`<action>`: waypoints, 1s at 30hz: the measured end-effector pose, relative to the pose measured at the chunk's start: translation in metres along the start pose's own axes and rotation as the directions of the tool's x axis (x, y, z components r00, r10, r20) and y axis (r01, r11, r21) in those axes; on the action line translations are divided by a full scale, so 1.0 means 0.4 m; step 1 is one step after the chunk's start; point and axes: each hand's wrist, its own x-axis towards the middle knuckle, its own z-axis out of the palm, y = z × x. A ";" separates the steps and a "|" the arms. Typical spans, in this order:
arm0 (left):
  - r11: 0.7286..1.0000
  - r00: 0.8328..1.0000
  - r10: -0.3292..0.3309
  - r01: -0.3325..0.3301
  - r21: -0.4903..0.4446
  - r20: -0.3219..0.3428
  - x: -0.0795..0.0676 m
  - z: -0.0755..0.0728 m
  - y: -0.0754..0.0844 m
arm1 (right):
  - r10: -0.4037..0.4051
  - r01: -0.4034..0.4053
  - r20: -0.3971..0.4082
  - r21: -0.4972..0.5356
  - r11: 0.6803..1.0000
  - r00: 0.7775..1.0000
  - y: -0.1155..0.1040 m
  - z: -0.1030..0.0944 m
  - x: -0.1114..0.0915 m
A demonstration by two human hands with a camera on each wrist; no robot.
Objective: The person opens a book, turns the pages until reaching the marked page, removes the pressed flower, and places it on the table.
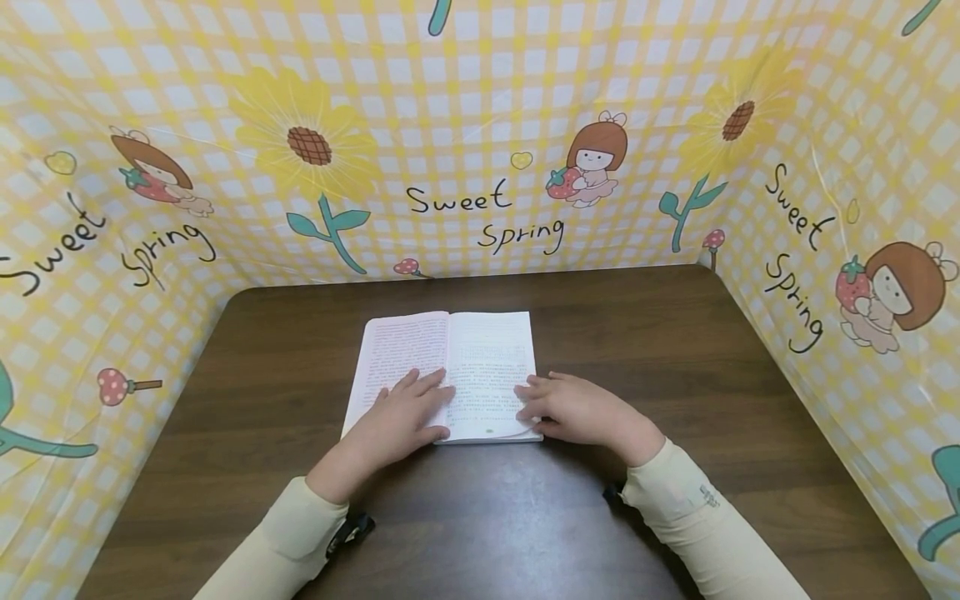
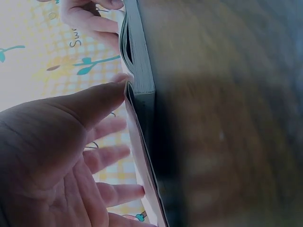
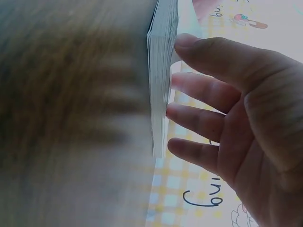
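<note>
An open book (image 1: pixel 487 367) lies on the brown table, its left page pinkish and its right page white, both printed with lines of text. My left hand (image 1: pixel 405 417) rests with spread fingers on the left page, fingertips at the gutter and thumb near the bottom edge. At the right page's outer edge is my right hand (image 1: pixel 577 408), its fingertips touching the paper. The right thumb (image 3: pixel 208 49) lies against the edge of the thick page block (image 3: pixel 163 75), where the lower corner of a page curves up slightly. In the left wrist view the left page bends down from the spine.
The wooden table (image 1: pixel 285 350) extends around the book on all sides. A yellow checked cloth (image 1: pixel 465 100) with flowers and cartoon figures walls in the back and both sides. Dark wrist straps (image 1: pixel 348 533) show under the cream sleeves (image 1: pixel 277 542).
</note>
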 end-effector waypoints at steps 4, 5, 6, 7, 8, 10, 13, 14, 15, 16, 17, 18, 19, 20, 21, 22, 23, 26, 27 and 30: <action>0.999 0.999 0.041 -0.041 0.020 0.000 0.000 0.002 0.004 | -0.012 0.012 -0.028 0.007 1.000 1.000 0.003 0.000 0.001; 0.999 0.999 0.039 -0.039 0.019 0.004 -0.001 0.002 0.006 | -0.016 0.016 -0.038 0.008 1.000 0.999 0.004 0.000 0.001; 0.999 0.999 0.031 -0.032 0.016 0.006 -0.001 0.001 0.009 | -0.021 0.022 -0.047 0.011 1.000 0.999 0.004 -0.001 0.001; 0.999 1.000 0.027 -0.028 0.018 0.003 -0.002 0.001 0.011 | -0.025 0.026 -0.051 0.012 1.000 0.998 0.005 -0.001 0.000; 0.999 1.000 0.026 -0.026 0.021 -0.003 -0.002 0.000 0.014 | -0.029 0.029 -0.056 0.013 0.999 0.998 0.006 0.000 0.000; 0.999 0.999 0.029 -0.028 0.036 -0.016 -0.001 0.000 0.017 | -0.033 0.034 -0.056 0.011 0.999 0.998 0.007 0.001 0.000; 0.997 0.999 0.044 -0.043 0.056 -0.022 0.000 0.001 0.021 | -0.031 0.031 -0.056 0.005 1.000 0.998 0.009 0.003 0.000; 0.997 0.999 0.050 -0.049 0.054 -0.017 0.000 0.001 0.021 | -0.026 0.026 -0.059 0.008 1.000 0.998 0.010 0.004 0.001; 0.997 0.998 0.055 -0.054 0.051 -0.009 0.000 0.001 0.021 | -0.021 0.022 -0.066 0.014 1.000 0.998 0.011 0.005 0.001; 0.997 0.998 0.056 -0.056 0.044 0.001 0.000 0.001 0.020 | -0.014 0.015 -0.075 0.021 1.000 0.997 0.011 0.006 0.001; 0.998 0.998 0.055 -0.056 0.036 0.012 -0.001 0.001 0.020 | -0.005 0.008 -0.087 0.032 0.999 0.996 0.011 0.007 0.001; 0.998 0.998 0.054 -0.054 0.030 0.023 -0.001 0.001 0.019 | 0.009 -0.005 -0.096 0.047 0.999 0.995 0.012 0.007 0.002; 0.998 0.998 0.053 -0.054 0.024 0.029 -0.002 0.001 0.018 | 0.022 -0.016 -0.108 0.057 0.998 0.994 0.012 0.008 0.002; 0.998 0.998 0.052 -0.052 0.018 0.035 -0.002 0.002 0.018 | 0.038 -0.030 -0.120 0.072 0.997 0.992 0.012 0.008 0.002; 0.999 0.998 0.051 -0.052 0.015 0.038 -0.003 0.002 0.018 | 0.053 -0.042 -0.132 0.082 0.996 0.990 0.011 0.008 0.003; 0.999 0.998 0.051 -0.052 0.017 0.037 -0.003 0.003 0.017 | 0.065 -0.053 -0.142 0.088 0.995 0.988 0.011 0.008 0.003; 0.999 0.998 0.051 -0.052 0.016 0.036 -0.004 0.003 0.017 | 0.076 -0.062 -0.152 0.093 0.994 0.986 0.010 0.008 0.004; 0.998 0.998 0.052 -0.052 0.021 0.030 -0.007 0.004 0.020 | 0.099 -0.084 -0.186 0.088 0.993 0.978 0.007 0.009 0.006; 0.998 0.998 0.050 -0.051 0.025 0.028 -0.008 0.004 0.021 | 0.107 -0.092 -0.192 0.085 0.992 0.975 0.006 0.009 0.007; 0.999 0.999 0.041 -0.041 0.035 0.016 -0.010 0.006 0.027 | 0.129 -0.114 -0.211 0.081 0.990 0.969 0.004 0.010 0.007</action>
